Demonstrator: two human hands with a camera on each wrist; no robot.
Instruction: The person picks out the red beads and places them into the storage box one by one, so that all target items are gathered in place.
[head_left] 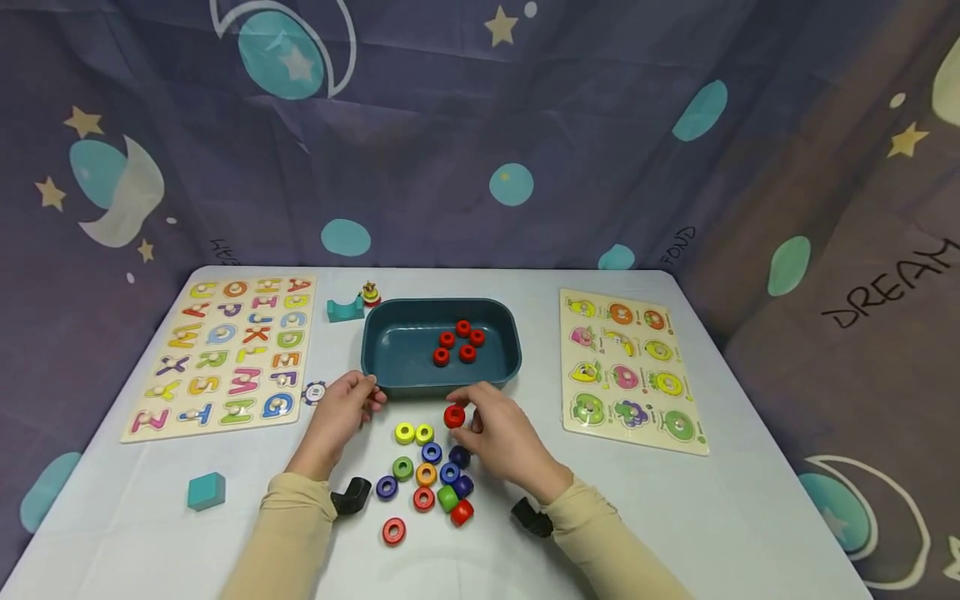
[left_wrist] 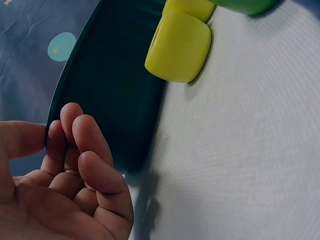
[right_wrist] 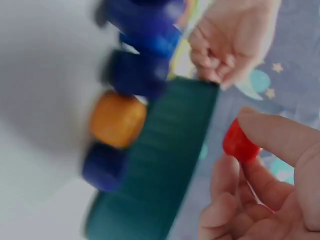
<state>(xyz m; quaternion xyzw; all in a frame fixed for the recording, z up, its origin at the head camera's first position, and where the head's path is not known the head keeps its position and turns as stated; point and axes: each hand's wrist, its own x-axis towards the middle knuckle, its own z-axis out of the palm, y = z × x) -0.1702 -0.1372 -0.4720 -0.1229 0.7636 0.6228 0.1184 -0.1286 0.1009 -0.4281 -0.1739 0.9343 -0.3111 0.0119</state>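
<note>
My right hand (head_left: 504,435) pinches a red bead (head_left: 454,416) between thumb and fingertips, just in front of a dark teal tray (head_left: 397,385). In the right wrist view the same red bead (right_wrist: 239,142) shows clear of the tray. With thumb and curled index finger, my left hand (left_wrist: 75,185) pinches the tray's rim (left_wrist: 64,82) at its near left corner. Several red beads (head_left: 467,353) lie inside the tray, toward its right. Before the tray, loose beads are spread out: yellow beads (head_left: 405,432), an orange bead (head_left: 426,474), and blue, purple, green and red ones.
A wooden alphabet board (head_left: 225,358) lies at the left and a fruit puzzle board (head_left: 633,367) at the right. Behind the tray's left end are a teal arch block (head_left: 345,311) and a small stacked toy (head_left: 371,293). A teal block (head_left: 206,492) sits front left.
</note>
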